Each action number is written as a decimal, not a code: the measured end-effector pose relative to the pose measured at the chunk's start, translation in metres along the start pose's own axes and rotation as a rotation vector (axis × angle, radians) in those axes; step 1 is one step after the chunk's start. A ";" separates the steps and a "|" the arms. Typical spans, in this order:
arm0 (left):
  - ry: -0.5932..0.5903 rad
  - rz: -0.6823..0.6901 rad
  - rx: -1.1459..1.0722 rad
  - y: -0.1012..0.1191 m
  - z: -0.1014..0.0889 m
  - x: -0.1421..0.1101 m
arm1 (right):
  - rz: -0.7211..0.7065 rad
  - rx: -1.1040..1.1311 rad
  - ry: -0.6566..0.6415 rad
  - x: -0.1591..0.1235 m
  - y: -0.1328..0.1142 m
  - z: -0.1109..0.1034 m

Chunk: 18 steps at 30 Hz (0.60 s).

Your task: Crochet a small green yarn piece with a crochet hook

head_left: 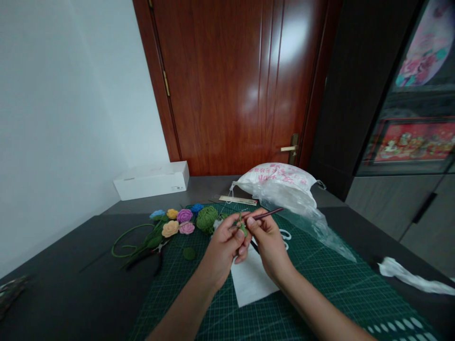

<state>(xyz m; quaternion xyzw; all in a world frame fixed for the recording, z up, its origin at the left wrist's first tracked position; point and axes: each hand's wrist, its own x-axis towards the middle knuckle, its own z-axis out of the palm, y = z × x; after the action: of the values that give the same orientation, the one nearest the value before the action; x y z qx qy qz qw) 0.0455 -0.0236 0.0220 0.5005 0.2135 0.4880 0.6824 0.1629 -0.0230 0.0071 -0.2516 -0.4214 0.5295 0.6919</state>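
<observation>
"What are the hands doing?"

"The left hand (222, 248) pinches a small green crocheted piece (242, 228) between thumb and fingers. The right hand (270, 246) is closed in a narrow, pencil-like grip on a slim dark crochet hook (267, 215), whose tip is right at that piece."

"Where is the piece?"

"It's held in the air between the two hands, above the far half of a green cutting mat (320, 270). A thin pale strand runs up from around it, but it's too fine to follow."

"What's closest to the hands?"

"A ball of green yarn (206, 219) sits on the mat just beyond the left hand. A sheet of white paper (250, 279) lies under and between the hands."

"And farther left?"

"Crocheted roses lie in a loose bunch across the mat's far left corner: a purple one (184, 216), a pink one (186, 228), a peach one (170, 228), a yellow one (172, 213) and two blue ones (157, 214). A green looped stem (131, 241) curls out onto the dark bench (64, 279), with black-handled pliers (144, 260) beside it."

"Anything past the mat?"

"A white plastic bag (277, 180) with pink print spreads over the far right corner of the mat. A white box (151, 180) stands by the wall, near the bench's far left corner."
</observation>
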 end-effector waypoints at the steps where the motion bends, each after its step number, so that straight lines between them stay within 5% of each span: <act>1: 0.004 0.005 0.003 -0.001 0.000 0.001 | -0.019 -0.002 0.012 0.000 0.001 0.001; 18: 0.076 0.102 0.176 -0.015 -0.010 0.004 | -0.161 -0.097 0.190 -0.003 0.012 0.004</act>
<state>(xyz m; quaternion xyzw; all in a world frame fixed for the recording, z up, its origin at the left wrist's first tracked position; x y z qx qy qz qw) 0.0466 -0.0155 0.0056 0.5499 0.2555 0.5203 0.6014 0.1531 -0.0225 -0.0013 -0.2993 -0.3978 0.4250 0.7560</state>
